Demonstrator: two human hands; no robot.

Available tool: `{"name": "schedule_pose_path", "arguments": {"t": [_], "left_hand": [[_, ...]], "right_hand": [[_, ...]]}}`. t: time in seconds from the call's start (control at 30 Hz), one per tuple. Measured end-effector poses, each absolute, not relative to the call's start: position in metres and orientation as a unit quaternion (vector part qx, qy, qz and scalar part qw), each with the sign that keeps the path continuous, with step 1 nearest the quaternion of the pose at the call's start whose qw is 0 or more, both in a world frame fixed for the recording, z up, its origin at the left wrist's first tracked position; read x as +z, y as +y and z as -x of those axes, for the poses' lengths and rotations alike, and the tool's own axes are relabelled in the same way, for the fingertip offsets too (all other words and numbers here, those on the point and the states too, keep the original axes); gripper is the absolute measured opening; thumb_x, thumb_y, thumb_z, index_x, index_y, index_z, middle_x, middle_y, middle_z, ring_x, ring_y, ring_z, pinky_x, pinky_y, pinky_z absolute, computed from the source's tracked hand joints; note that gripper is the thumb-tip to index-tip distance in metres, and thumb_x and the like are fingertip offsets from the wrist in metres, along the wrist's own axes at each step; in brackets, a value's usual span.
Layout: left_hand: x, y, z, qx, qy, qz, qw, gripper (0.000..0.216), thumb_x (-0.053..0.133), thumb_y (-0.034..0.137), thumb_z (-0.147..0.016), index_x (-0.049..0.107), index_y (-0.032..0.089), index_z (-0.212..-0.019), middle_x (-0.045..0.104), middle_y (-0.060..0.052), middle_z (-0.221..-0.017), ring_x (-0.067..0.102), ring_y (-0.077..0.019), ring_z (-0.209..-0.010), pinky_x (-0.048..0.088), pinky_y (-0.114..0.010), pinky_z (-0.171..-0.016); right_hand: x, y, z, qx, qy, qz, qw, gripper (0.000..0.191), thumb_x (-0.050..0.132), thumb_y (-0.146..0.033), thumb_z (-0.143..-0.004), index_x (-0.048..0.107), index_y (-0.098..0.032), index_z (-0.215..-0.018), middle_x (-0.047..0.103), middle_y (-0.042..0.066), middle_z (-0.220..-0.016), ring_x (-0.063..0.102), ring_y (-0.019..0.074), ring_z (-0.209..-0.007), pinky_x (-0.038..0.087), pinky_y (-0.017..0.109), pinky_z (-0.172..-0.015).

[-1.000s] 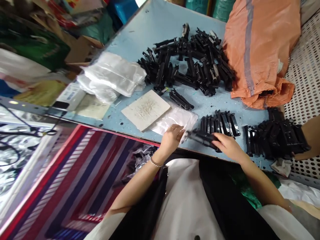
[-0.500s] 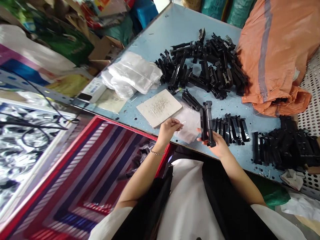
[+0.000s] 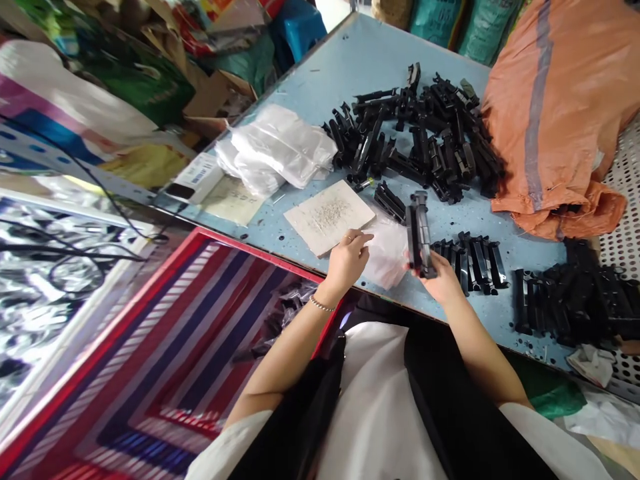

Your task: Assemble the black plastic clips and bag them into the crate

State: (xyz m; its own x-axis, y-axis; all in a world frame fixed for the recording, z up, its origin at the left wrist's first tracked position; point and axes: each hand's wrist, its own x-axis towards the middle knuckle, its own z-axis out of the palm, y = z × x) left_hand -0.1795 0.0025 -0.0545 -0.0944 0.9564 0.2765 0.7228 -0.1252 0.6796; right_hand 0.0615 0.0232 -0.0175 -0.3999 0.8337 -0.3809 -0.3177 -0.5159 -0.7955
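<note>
My right hand (image 3: 440, 277) grips a pair of long black plastic parts (image 3: 420, 233), held upright side by side above the table. My left hand (image 3: 349, 261) is between the near edge of a pale flat board (image 3: 305, 219) and a thin translucent plastic bag (image 3: 384, 257). Its fingers are bent and drawn together; anything between the fingertips is too small to make out. Many tiny pieces (image 3: 330, 212) lie scattered on the board. Just beyond the bag lie a few black parts (image 3: 390, 201), and a row of similar parts (image 3: 477, 262) lies right of my right hand.
A big heap of black parts (image 3: 420, 140) covers the back of the blue table (image 3: 345, 63). White plastic bags (image 3: 285, 143) lie at left, an orange sack (image 3: 565, 113) at right. More black parts (image 3: 575, 293) sit near the right edge. Below is a red striped crate (image 3: 200, 320).
My left hand has turned, its fingertips rising toward the board's near corner. The right hand still holds the black parts, now tilted slightly differently. The whole view has shifted a little.
</note>
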Motion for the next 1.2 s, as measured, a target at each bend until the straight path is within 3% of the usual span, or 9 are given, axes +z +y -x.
{"name": "schedule_pose_path", "arguments": {"t": [0.2, 0.33, 0.43, 0.53, 0.67, 0.77, 0.93, 1.1, 1.2], "left_hand": [[-0.069, 0.012, 0.179, 0.446, 0.536, -0.670, 0.255, 0.061, 0.062, 0.008, -0.081, 0.058, 0.016, -0.141, 0.056, -0.018, -0.142, 0.061, -0.0082, -0.073, 0.057, -0.024, -0.070], [-0.064, -0.001, 0.187, 0.431, 0.553, -0.665, 0.256, 0.074, 0.054, 0.002, -0.081, 0.046, 0.020, -0.152, 0.049, -0.019, -0.150, 0.061, -0.0042, -0.068, 0.057, -0.021, -0.066], [-0.049, -0.022, 0.183, 0.396, 0.554, -0.706, 0.193, 0.080, 0.047, -0.003, -0.083, 0.038, 0.023, -0.159, 0.048, -0.018, -0.154, 0.070, -0.0178, -0.107, 0.061, -0.030, -0.092], [-0.033, -0.047, 0.162, 0.370, 0.484, -0.779, 0.149, 0.086, 0.040, -0.005, -0.086, 0.025, 0.025, -0.165, 0.047, -0.015, -0.157, 0.054, -0.0264, -0.140, 0.053, -0.038, -0.112], [-0.022, -0.070, 0.129, 0.344, 0.389, -0.833, 0.191, 0.084, 0.040, -0.001, -0.091, 0.011, 0.020, -0.167, 0.045, -0.019, -0.158, 0.053, -0.0263, -0.142, 0.056, -0.038, -0.110], [-0.010, -0.078, 0.125, 0.352, 0.377, -0.831, 0.206, 0.075, 0.052, 0.009, -0.096, 0.022, 0.016, -0.164, 0.056, -0.021, -0.147, 0.061, -0.0282, -0.133, 0.060, -0.041, -0.105], [0.030, -0.116, 0.192, 0.316, 0.472, -0.764, 0.305, 0.049, 0.058, 0.024, -0.098, 0.057, 0.036, -0.146, 0.072, -0.006, -0.128, 0.072, -0.0225, -0.115, 0.061, -0.036, -0.101], [-0.012, -0.151, 0.271, 0.125, 0.578, -0.670, 0.450, 0.034, 0.066, 0.039, -0.084, 0.078, 0.037, -0.116, 0.078, -0.003, -0.119, 0.074, -0.0306, -0.111, 0.058, -0.044, -0.102], [-0.079, -0.148, 0.273, 0.092, 0.654, -0.581, 0.476, 0.009, 0.070, 0.028, -0.062, 0.075, 0.024, -0.068, 0.078, -0.007, -0.074, 0.075, -0.0297, -0.071, 0.060, -0.040, -0.073]], "right_hand": [[-0.030, -0.022, -0.065, 0.924, -0.144, 0.320, 0.153, 0.031, 0.055, -0.043, -0.100, 0.068, -0.014, -0.097, 0.070, 0.004, -0.074, 0.060, 0.0100, -0.054, 0.038, 0.016, -0.037], [-0.050, -0.014, -0.053, 0.934, -0.047, 0.317, 0.160, 0.035, 0.041, -0.035, -0.107, 0.066, -0.013, -0.095, 0.062, -0.001, -0.064, 0.046, 0.0045, -0.044, 0.033, 0.010, -0.034], [-0.055, -0.007, -0.049, 0.931, -0.070, 0.336, 0.129, 0.032, 0.043, -0.033, -0.105, 0.066, -0.013, -0.095, 0.064, 0.001, -0.068, 0.048, 0.0056, -0.046, 0.033, 0.011, -0.034], [-0.055, -0.009, -0.044, 0.885, -0.147, 0.406, 0.173, 0.023, 0.053, -0.034, -0.100, 0.064, -0.017, -0.088, 0.064, 0.002, -0.071, 0.053, 0.0093, -0.052, 0.034, 0.016, -0.036], [-0.050, -0.024, -0.040, 0.772, -0.308, 0.489, 0.265, 0.029, 0.065, -0.042, -0.093, 0.059, -0.021, -0.074, 0.053, -0.003, -0.057, 0.048, 0.0109, -0.049, 0.035, 0.021, -0.041], [-0.031, -0.040, -0.047, 0.690, -0.475, 0.484, 0.253, 0.031, 0.065, -0.048, -0.094, 0.064, -0.020, -0.081, 0.057, -0.003, -0.062, 0.051, 0.0112, -0.054, 0.042, 0.023, -0.050], [0.004, -0.038, -0.080, 0.675, -0.604, 0.391, 0.164, 0.035, 0.055, -0.047, -0.101, 0.069, -0.023, -0.122, 0.074, 0.004, -0.097, 0.068, 0.0173, -0.082, 0.055, 0.030, -0.074], [-0.008, 0.018, -0.115, 0.223, -0.793, 0.541, 0.170, 0.045, 0.042, -0.019, -0.102, 0.064, -0.028, -0.140, 0.067, 0.013, -0.128, 0.065, 0.0276, -0.111, 0.055, 0.043, -0.094], [-0.022, 0.056, -0.120, 0.069, -0.869, 0.484, 0.071, 0.053, 0.043, -0.005, -0.094, 0.066, -0.025, -0.138, 0.052, 0.014, -0.153, 0.052, 0.0347, -0.131, 0.052, 0.053, -0.101]]}}
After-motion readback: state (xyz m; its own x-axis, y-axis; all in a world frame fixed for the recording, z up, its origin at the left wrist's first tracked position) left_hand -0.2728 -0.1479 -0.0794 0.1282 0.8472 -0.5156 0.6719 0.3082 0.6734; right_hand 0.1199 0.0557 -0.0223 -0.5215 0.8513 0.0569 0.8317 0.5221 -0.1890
